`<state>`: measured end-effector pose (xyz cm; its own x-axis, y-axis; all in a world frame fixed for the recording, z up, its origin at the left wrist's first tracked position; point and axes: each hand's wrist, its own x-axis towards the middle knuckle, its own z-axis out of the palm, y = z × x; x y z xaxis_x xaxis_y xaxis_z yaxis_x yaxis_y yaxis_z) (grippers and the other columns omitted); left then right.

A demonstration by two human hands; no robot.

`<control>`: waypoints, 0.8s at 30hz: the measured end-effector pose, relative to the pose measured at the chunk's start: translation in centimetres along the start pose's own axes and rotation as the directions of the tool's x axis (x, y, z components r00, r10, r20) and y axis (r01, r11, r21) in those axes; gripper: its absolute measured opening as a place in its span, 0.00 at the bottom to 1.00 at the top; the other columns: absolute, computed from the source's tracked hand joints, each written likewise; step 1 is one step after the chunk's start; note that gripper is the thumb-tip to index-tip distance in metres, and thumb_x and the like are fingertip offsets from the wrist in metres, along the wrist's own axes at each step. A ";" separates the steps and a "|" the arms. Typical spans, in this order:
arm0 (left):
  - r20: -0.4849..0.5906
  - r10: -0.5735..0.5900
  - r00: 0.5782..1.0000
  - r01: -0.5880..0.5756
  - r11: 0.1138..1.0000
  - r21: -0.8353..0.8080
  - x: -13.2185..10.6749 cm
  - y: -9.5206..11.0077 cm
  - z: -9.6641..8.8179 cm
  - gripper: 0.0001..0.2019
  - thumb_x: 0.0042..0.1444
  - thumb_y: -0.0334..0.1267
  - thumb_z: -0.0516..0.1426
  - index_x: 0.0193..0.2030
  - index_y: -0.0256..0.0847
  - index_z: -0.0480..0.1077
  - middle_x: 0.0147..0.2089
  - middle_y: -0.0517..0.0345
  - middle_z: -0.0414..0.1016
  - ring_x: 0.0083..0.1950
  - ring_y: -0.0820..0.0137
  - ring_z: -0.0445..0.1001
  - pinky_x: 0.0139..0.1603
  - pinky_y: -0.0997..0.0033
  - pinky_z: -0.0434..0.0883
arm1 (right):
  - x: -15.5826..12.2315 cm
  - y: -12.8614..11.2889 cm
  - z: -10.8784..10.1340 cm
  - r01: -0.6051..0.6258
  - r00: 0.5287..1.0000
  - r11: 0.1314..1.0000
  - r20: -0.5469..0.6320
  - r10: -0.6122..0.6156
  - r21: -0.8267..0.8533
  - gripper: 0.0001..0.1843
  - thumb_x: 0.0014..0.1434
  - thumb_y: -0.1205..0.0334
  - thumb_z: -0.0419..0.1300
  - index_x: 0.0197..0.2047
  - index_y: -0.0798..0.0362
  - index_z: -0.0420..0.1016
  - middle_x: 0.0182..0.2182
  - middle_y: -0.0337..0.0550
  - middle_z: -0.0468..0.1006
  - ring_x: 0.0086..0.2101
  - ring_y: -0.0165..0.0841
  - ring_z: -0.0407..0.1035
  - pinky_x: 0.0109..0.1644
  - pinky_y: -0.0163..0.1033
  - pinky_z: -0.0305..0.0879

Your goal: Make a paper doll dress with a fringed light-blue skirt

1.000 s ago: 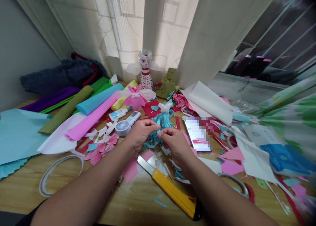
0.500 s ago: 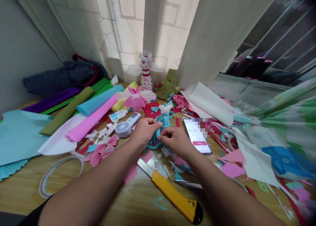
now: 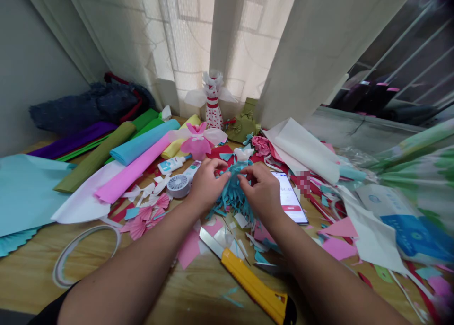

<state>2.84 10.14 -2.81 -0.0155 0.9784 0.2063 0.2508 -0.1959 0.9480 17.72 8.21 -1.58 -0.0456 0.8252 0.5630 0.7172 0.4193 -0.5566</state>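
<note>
Okay, left hand (image 3: 207, 185) and right hand (image 3: 260, 190) sit either side of a fringed teal paper figure (image 3: 232, 195), both touching it, above the wooden table (image 3: 31, 287). Left fingers (image 3: 222, 166) are bunched together and curled over the fringe; right fingers (image 3: 248, 171) likewise from the other side. Reads as clamped on the paper (exact pinch hidden in the fringe). Its white paper top (image 3: 244, 154) pokes out just beyond the hands. Can't tell if the figure is lifted off the table.

Nearest below the hands: yellow utility knife (image 3: 248, 282), blade end among pink paper scraps (image 3: 189, 249). Left of those, a ring of tape (image 3: 88, 228) and pleated pink paper fans (image 3: 142, 223).

Just past the left hand: white mini fan (image 3: 177, 185) and glue tube (image 3: 170, 165). Past the right hand: smartphone (image 3: 289, 197), screen up, partly pixelated.

Further out: pink crepe paper roll (image 3: 131, 169), blue crepe paper roll (image 3: 142, 143), olive crepe paper roll (image 3: 95, 157) and a pink paper dress figure (image 3: 198, 143). At the back, a red-and-white dotted bottle figure (image 3: 213, 107) with white paper wings stands against a sheer curtain (image 3: 187, 31).
</note>
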 end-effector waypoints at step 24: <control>0.312 0.129 0.941 -0.018 0.943 -0.333 0.2 -0.9 0.9 0.07 0.50 0.38 0.61 0.34 0.39 0.68 0.52 0.49 0.73 0.55 0.60 0.70 0.54 0.60 0.63 | -0.4 1.4 -0.3 -0.176 0.984 0.944 0.058 0.166 0.279 0.03 0.48 0.68 0.59 0.30 0.52 0.70 0.27 0.38 0.73 0.28 0.32 0.68 0.32 0.36 0.66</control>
<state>3.46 10.54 -3.86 0.3192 0.9166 0.2406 -0.0857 -0.2249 0.9706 18.95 8.33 -2.44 0.0342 0.9040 0.4262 0.4913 0.3562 -0.7948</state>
